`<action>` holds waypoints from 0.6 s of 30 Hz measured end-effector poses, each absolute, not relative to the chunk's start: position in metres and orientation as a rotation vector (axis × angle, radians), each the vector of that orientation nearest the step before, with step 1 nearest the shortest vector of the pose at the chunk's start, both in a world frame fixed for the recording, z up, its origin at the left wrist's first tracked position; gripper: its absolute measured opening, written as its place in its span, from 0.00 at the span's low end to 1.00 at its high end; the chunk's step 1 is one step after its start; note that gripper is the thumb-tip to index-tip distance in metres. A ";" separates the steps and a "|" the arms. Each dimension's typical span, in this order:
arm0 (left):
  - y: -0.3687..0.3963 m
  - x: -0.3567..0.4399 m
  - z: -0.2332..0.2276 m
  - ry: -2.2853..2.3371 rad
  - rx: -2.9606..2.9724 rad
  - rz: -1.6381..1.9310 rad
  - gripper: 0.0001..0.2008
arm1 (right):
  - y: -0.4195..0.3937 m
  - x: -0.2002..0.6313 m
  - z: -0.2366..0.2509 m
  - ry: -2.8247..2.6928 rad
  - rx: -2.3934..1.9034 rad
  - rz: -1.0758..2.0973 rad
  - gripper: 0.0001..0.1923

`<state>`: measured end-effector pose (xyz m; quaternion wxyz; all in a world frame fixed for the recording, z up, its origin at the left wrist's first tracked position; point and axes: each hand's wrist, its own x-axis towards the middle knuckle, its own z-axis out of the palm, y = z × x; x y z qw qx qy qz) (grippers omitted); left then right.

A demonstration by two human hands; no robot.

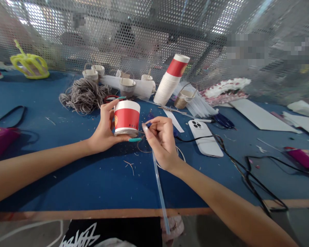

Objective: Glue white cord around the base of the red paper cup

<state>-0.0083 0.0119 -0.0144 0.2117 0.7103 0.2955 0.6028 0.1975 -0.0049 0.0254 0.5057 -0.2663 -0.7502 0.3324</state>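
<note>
My left hand (106, 127), with long teal nails, grips a red and white paper cup (127, 118) from its left side, thumb under the base and a finger at the rim. The cup is upright, slightly tilted. Grey-brown twine (128, 132) winds around its bottom edge and runs right toward my right hand (161, 140). That hand's thumb and forefinger are pinched together at the twine beside the cup. Blue parts, apparently of a glue gun (149, 116), show behind its fingers, mostly hidden. A translucent glue stick (158, 185) extends from below this hand past the table edge.
A grey yarn heap (84, 94), a leaning cup stack (171, 80) and small twine-wrapped baskets (184, 98) stand at the back. A white phone (205, 139) and black cables (237, 164) lie right. Perforated metal (144, 31) closes the back; purple tools (304, 157) lie at both sides.
</note>
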 end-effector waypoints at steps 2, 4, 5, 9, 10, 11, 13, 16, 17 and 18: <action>0.013 -0.009 -0.015 0.816 1.992 1.684 0.50 | -0.006 0.197 0.026 -1.806 -0.632 0.792 0.08; 0.013 -0.009 -0.015 0.815 2.010 1.694 0.50 | -0.006 0.195 0.027 -1.806 -0.623 0.779 0.09; 0.014 -0.009 -0.015 0.815 2.024 1.699 0.50 | -0.007 0.195 0.028 -1.810 -0.620 0.776 0.09; 0.015 -0.008 -0.014 0.811 2.085 1.723 0.51 | -0.008 0.193 0.031 -1.844 -0.620 0.758 0.11; 0.015 -0.008 -0.014 0.809 2.089 1.730 0.50 | -0.009 0.193 0.031 -1.851 -0.622 0.751 0.11; 0.015 -0.008 -0.014 0.809 2.090 1.734 0.50 | -0.009 0.193 0.031 -1.854 -0.625 0.741 0.12; 0.014 -0.008 -0.013 0.815 2.090 1.731 0.50 | -0.010 0.193 0.031 -1.854 -0.639 0.721 0.12; 0.014 -0.008 -0.012 0.816 2.101 1.711 0.51 | -0.011 0.193 0.029 -1.851 -0.650 0.702 0.13; 0.013 -0.008 -0.012 0.811 2.100 1.706 0.51 | -0.011 0.193 0.028 -1.853 -0.640 0.701 0.13; 0.013 -0.008 -0.011 0.805 2.098 1.700 0.50 | -0.010 0.193 0.028 -1.855 -0.629 0.703 0.13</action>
